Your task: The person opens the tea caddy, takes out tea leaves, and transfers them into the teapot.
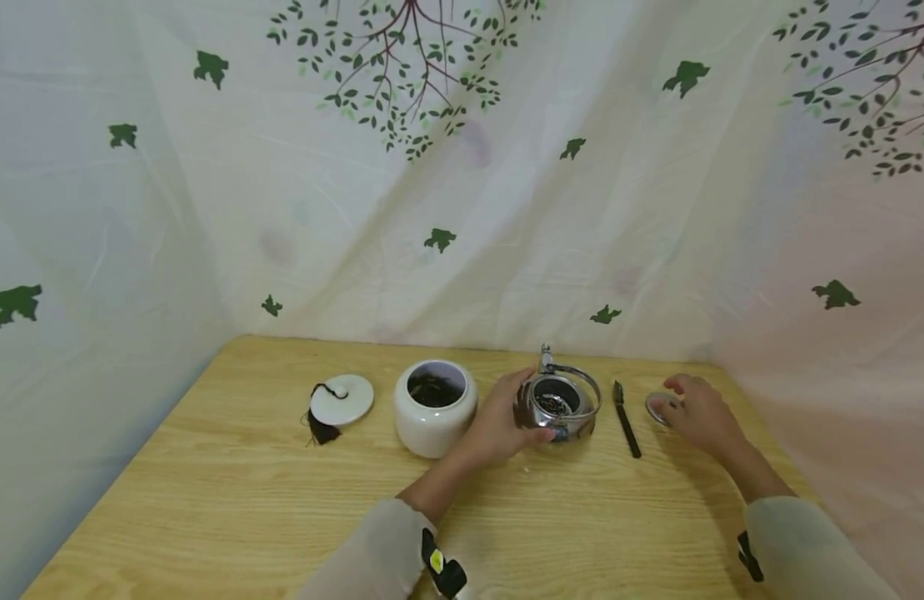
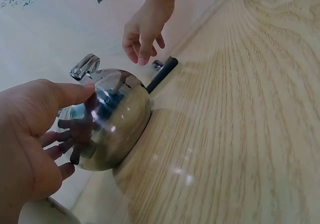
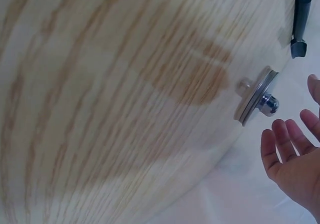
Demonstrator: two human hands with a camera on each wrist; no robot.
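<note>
My left hand [image 1: 501, 421] holds a shiny steel teapot [image 2: 122, 121] by its side, thumb on the near face and fingers round the left. The teapot is lidless in the head view, its handle leaning right and dark bits showing inside. Over a round steel lid [image 3: 257, 97] with a knob hovers my right hand [image 1: 701, 414], fingers loosely bent; the right wrist view shows a gap between fingertips and knob. Between teapot and lid lies a slim black tool [image 1: 626, 421].
Left of the teapot stands a white ceramic jar [image 1: 424, 429] with dark contents, close by my left hand. Farther left lies its white lid [image 1: 357, 404] with a black tassel [image 1: 324, 432]. A patterned cloth [image 1: 342, 250] hangs behind the wooden table [image 1: 229, 500].
</note>
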